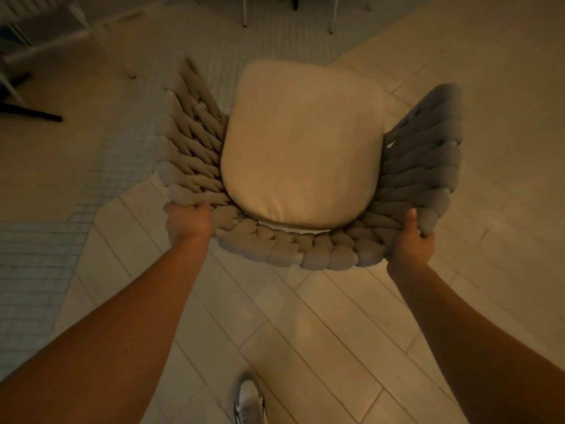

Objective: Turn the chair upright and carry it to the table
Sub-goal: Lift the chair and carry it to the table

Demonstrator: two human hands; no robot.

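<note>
left hand (189, 221) and right hand (411, 243) each clench the thick woven back rim of the upright chair (305, 252), held over the tiled floor (275, 332). rope yields; likely bulky, so grip the rim. seat cushion (301, 142) looks loose.

I count one woven chair (305, 166) with one cushion (302, 148), my two hands, left (188, 223) and right (411, 243), and one shoe (250, 400) near me.

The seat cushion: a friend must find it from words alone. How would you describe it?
Mid-frame, the chair is gripped at its back rim by the left hand and right hand. The cushion fills its seat: smooth cream fabric, unlike the chunky braided weave around it.
</note>
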